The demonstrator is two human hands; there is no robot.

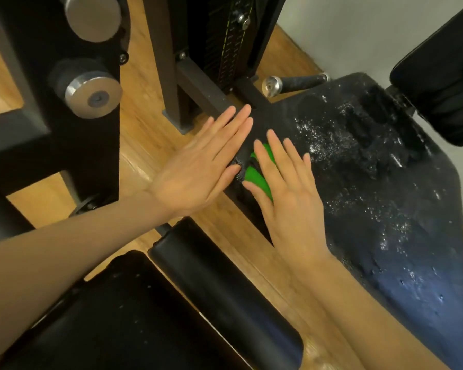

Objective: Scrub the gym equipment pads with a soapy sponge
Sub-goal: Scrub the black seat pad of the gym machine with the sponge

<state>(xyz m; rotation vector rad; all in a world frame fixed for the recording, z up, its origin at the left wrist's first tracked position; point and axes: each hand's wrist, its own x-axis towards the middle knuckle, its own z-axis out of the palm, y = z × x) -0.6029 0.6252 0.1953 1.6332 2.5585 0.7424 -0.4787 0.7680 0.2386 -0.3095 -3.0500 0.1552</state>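
Green sponge (257, 173) lies pressed under the flat, straight-fingered right hand (286, 193) at frame centre on the sudsy seat pad (380, 182), left hand (198, 166) open alongside gripping nothing; scrubbing is in hand, and the next stroke likely calls for sustained downward pressure.

Wooden floor (145, 145), white wall (358, 28)
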